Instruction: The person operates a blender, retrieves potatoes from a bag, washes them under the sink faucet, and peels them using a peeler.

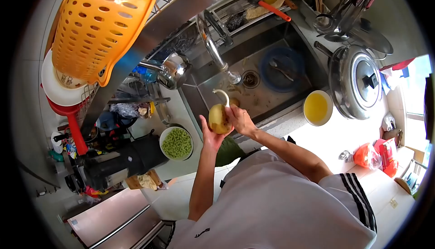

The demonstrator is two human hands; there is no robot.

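A partly peeled potato [217, 116] is held in my left hand [213, 136], its fingers wrapped round the lower side, over the near edge of the sink [199, 106]. My right hand [241, 120] is closed on a white peeler [222, 95], whose curved end rises above the potato. Pale flesh shows on the upper part and brown skin below. Behind the hands, the faucet [216, 54] points down into the sink. Peel scraps lie near the drain [250, 79]. A blue basin [282, 67] with a spoon sits at the sink's right.
A bowl of chopped green pieces [176, 144] stands left, a bowl of yellow liquid [317, 108] right. Beyond it are a lidded pan [355, 82] and utensils. An orange colander [106, 22] hangs over the upper left, near a metal pot [174, 70].
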